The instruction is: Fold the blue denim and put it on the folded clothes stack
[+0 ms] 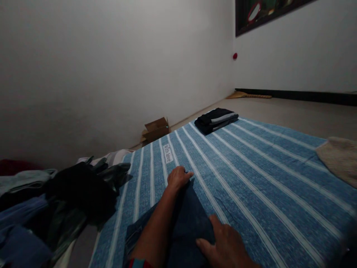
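Dark blue jeans [192,219] lie partly folded on the striped blue bedspread [237,178], right in front of me. My left hand [178,178] reaches across them, its fingers closed on the far corner of the denim. At the near right edge of the jeans is my right hand [227,242], its thumb on top of the cloth and its fingers along the edge, gripping it. My left forearm covers part of the garment.
To the left is a heap of loose clothes [80,190]. Folded black trousers [216,120] lie at the far edge of the bed. A beige cloth [338,158] lies at the right. Beyond stand a cardboard box [156,129] by the wall and a broom [245,95] on the floor.
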The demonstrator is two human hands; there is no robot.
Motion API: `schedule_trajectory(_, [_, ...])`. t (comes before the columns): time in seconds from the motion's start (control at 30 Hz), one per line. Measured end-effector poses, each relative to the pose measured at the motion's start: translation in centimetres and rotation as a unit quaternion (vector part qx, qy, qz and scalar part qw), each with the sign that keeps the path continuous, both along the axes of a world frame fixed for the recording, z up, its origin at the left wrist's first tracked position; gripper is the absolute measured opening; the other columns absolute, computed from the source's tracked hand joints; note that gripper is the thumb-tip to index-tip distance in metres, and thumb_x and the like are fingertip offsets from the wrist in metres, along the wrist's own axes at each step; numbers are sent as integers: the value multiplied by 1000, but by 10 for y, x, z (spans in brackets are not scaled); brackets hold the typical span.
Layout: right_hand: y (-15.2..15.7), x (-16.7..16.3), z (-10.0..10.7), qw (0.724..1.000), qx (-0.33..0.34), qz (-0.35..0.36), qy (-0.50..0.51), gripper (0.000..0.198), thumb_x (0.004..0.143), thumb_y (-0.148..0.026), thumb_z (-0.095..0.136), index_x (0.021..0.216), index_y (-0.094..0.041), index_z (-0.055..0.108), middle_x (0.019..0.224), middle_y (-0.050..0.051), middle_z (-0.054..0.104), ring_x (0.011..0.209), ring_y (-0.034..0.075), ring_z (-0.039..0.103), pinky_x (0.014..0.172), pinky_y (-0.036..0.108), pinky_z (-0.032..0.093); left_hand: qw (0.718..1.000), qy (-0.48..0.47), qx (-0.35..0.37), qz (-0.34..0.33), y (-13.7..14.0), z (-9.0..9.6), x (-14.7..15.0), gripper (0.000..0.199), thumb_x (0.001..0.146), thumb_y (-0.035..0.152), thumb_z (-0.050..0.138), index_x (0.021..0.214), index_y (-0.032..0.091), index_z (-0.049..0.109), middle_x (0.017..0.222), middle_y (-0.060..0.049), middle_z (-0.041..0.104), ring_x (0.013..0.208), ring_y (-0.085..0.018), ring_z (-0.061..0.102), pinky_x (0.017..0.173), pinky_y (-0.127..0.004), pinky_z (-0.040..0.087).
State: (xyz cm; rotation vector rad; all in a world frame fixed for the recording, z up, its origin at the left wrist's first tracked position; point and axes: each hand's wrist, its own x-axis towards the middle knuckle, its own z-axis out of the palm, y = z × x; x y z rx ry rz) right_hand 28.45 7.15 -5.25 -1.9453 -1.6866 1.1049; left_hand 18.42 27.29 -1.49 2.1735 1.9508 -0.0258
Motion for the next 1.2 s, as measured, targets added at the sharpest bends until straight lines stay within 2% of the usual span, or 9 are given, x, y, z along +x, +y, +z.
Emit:
schedule_trajectory(0.1, [0,-1,-3,1000,-10,-4,-2,52,77,-40,55,120,-11,56,92,15,71,88,32,67,74,37,48,999,-49,12,-12,8,-10,-1,28,62,29,70,87,15,67,94,-14,69,94,-31,63,75,-33,44])
schedule_trajectory(0.2, [-3,-5,-13,999,13,-18,-32,55,76,-42,58,122,-12,55,91,14,71,85,32,67,74,37,49,990,-135,20,-21,13,-19,-7,29,59,20,67,88,17,68,76,-5,68,81,-24,64,70,-29,45])
schedule_trajectory(0.3, [-7,-6,-26,998,33,-18,-41,58,76,-44,59,124,-12,55,86,14,71,81,31,68,69,36,49,971,-237,21,-10,15,-30,-17,24,64,25,62,86,18,67,55,4,55,58,-16,58,58,-25,43])
schedule_trajectory(0.4, [-12,-5,-38,999,48,-3,-20,59,78,-44,58,127,-13,52,85,12,72,78,30,68,65,33,48,946,-322,28,23,14,-40,-24,25,64,31,61,85,18,66,48,8,45,47,-12,49,49,-22,38])
schedule_trajectory(0.6, [-18,-2,-50,996,93,-9,-18,61,76,-47,62,130,-19,51,90,10,72,77,27,69,64,29,48,909,-412,25,64,12,-48,-26,27,62,36,60,80,17,65,51,6,52,44,-10,46,44,-21,35])
schedule_trajectory(0.8, [-18,0,-44,998,68,-5,12,68,76,-45,61,135,-13,47,94,13,72,81,29,68,68,33,49,913,-403,37,43,11,-49,-21,29,63,37,59,83,17,66,51,6,52,45,-11,47,45,-21,36])
schedule_trajectory(0.97, [-16,6,-14,998,-2,-50,46,69,74,-46,62,132,-11,49,94,14,71,86,28,66,71,33,47,938,-339,67,15,14,-52,-18,27,67,37,57,83,17,67,48,6,48,47,-13,48,51,-24,39])
schedule_trajectory(1.1, [-17,15,9,995,-56,-42,76,42,76,-47,58,102,-14,63,84,9,70,75,22,64,62,28,42,959,-268,91,-8,16,-53,-15,25,71,33,56,86,18,69,57,3,55,59,-17,57,62,-26,43])
schedule_trajectory(1.2, [-21,20,12,996,-63,-28,51,33,78,-49,57,79,-17,63,72,6,67,65,18,60,56,26,34,972,-211,102,-22,16,-53,-11,24,74,30,56,89,18,70,66,-1,62,69,-19,61,71,-27,45])
